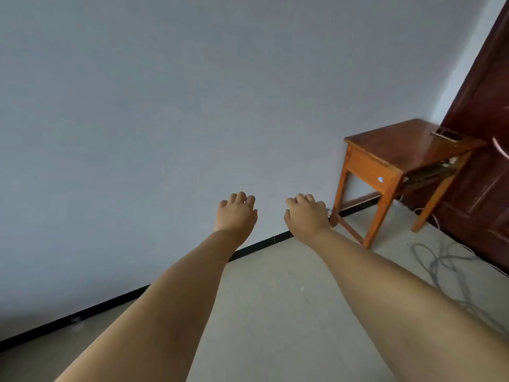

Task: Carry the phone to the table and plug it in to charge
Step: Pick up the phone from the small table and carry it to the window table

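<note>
Both my arms stretch forward, backs of the hands up. My left hand (236, 213) and my right hand (306, 215) are side by side, fingers curled downward and slightly apart, and I see nothing held in either. A small wooden table (396, 150) with a drawer stands at the right, in the corner against the wall. A dark flat object (447, 134) lies at the table's far right edge; I cannot tell whether it is the phone. My right hand is left of the table and lower in the view, apart from it.
A dark wooden door (479, 172) stands right of the table. Grey cables (440, 260) lie tangled on the pale floor near the door. A plain grey wall with a black skirting strip (115, 301) fills the left and centre.
</note>
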{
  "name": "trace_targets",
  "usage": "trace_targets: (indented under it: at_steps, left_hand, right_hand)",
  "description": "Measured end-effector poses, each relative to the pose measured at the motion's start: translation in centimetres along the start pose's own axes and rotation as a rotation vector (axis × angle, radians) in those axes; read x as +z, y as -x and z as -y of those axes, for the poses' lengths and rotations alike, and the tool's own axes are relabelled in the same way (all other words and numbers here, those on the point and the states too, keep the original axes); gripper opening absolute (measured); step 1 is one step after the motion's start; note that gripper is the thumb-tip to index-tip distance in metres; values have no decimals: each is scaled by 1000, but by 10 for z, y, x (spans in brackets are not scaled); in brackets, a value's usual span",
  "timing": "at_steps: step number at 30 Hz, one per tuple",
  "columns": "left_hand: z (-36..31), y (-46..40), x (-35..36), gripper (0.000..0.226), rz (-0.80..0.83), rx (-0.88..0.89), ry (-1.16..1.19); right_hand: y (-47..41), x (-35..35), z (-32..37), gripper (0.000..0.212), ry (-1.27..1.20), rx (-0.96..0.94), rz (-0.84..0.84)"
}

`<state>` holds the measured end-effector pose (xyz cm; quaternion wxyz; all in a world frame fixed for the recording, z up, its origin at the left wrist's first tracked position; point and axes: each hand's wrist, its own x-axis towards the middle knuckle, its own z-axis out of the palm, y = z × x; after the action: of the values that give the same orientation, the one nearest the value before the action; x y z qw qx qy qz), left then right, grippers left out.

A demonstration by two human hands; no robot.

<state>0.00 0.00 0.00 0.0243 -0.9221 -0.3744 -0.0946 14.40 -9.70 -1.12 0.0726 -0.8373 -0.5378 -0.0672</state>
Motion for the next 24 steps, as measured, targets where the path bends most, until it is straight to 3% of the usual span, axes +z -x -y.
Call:
trace_targets:
  at_steps: [10,24]
  left_hand:
    - [-125,-101,50,35,120,231,13]
    - [-322,-303,110,36,219,237,94]
  right_hand:
    - [-24,22,-144,29,15,240,106]
    - [-126,33,-393,33,34,407,267]
